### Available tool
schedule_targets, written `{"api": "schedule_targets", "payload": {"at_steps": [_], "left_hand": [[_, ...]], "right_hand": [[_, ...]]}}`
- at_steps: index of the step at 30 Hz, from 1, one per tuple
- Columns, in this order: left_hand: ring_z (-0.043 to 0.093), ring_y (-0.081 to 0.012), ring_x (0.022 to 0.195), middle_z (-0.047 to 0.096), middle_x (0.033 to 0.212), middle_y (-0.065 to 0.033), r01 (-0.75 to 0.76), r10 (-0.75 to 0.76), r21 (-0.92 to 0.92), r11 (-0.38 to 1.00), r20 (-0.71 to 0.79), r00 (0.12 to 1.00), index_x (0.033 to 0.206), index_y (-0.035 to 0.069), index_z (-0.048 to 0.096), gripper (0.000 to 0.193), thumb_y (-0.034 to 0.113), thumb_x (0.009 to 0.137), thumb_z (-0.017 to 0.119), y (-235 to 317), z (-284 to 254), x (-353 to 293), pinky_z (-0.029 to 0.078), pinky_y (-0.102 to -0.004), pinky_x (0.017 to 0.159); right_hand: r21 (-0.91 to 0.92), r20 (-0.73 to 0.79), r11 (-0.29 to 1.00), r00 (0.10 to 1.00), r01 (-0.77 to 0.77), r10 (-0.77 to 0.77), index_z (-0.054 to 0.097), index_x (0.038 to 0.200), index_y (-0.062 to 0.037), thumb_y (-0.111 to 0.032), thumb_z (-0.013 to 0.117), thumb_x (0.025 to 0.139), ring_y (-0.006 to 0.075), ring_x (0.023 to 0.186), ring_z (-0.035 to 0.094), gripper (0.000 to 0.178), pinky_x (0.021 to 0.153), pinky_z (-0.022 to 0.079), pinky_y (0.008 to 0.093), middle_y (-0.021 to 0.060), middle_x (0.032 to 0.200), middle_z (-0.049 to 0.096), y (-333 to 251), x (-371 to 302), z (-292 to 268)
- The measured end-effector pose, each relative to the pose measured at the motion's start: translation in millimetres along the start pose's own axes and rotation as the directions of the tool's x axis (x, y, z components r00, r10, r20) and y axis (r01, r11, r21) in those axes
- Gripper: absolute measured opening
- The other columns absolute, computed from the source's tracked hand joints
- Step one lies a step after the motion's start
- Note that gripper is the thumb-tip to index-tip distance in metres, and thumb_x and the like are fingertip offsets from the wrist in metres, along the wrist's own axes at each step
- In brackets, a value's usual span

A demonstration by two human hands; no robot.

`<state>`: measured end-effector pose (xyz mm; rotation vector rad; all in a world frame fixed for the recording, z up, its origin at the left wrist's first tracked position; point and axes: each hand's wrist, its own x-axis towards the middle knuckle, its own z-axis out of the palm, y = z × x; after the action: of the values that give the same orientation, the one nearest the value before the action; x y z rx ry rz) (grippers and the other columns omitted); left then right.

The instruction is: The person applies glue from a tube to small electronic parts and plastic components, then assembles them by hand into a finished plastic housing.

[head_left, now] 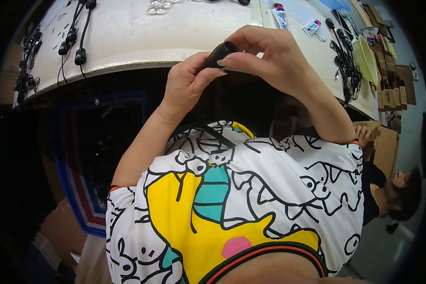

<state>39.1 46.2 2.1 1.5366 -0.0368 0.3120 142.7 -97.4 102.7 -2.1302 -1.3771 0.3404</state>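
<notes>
Both my hands hold one small black rounded piece with a smooth, shiny surface, just over the table's front edge. My left hand wraps its lower left end, the thumb lying along it. From the right, my right hand pinches its upper end between thumb and fingers. What exactly the piece is cannot be made out, and part of it is hidden by my fingers.
Black cables with thick connectors hang over the white table at left. Clear small parts lie at the back. Glue tubes, a cable bundle and a pale yellow bowl are at right. Another person sits at far right.
</notes>
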Motion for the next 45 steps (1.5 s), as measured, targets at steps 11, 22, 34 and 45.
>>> {"api": "schedule_targets", "payload": {"at_steps": [11,22,34,45], "left_hand": [[0.031,-0.0073,0.054,0.037,0.066,0.0016,-0.127,-0.057,-0.867,0.482,-0.176,0.983,0.111,0.003,0.039,0.037,0.034,0.091,0.043,25.2,-15.4,23.4,0.027,-0.0208,0.049],[0.027,-0.0051,0.051,0.034,0.062,0.0033,-0.053,-0.02,-0.766,0.641,-0.086,0.996,0.109,0.003,0.042,0.035,0.034,0.092,0.042,21.9,-12.0,19.5,0.025,-0.0206,0.048],[0.034,-0.0026,0.06,0.044,0.071,0.0045,0.055,-0.037,-0.159,0.986,0.114,0.993,0.108,0.0,0.051,0.026,0.017,0.088,0.051,8.1,10.8,-6.2,0.028,-0.0162,0.053],[0.052,-0.008,0.075,0.056,0.085,-0.0027,-0.046,0.046,0.013,0.999,-0.068,0.997,0.105,0.0,0.053,0.023,0.009,0.084,0.053,5.5,11.1,2.3,0.043,-0.0213,0.068]], "right_hand": [[0.419,0.268,0.878,0.956,-0.231,0.123,0.05,0.099,-0.0003,-0.022,0.047,0.089,0.015,0.074,0.056,0.024,0.07,0.045,0.028,0.0089,0.082,0.057,16.0,-33.0,73.0],[0.238,0.055,0.968,0.996,-0.084,0.073,0.053,0.097,-0.0013,-0.021,0.049,0.088,0.0137,0.076,0.055,0.022,0.068,0.045,0.0267,0.0088,0.087,0.057,3.5,-48.7,68.1],[0.029,-0.033,0.987,0.987,0.16,-0.16,0.061,0.095,-0.002,-0.017,0.058,0.083,0.0194,0.077,0.056,0.02,0.066,0.044,0.0275,0.0085,0.087,0.059,-4.2,-3.8,-4.4],[0.061,-0.246,0.995,0.968,0.073,-0.056,0.061,0.094,-0.0021,-0.024,0.069,0.071,0.0217,0.07,0.058,0.032,0.063,0.047,0.0299,0.0115,0.083,0.061,-1.4,-8.7,1.4]]}}
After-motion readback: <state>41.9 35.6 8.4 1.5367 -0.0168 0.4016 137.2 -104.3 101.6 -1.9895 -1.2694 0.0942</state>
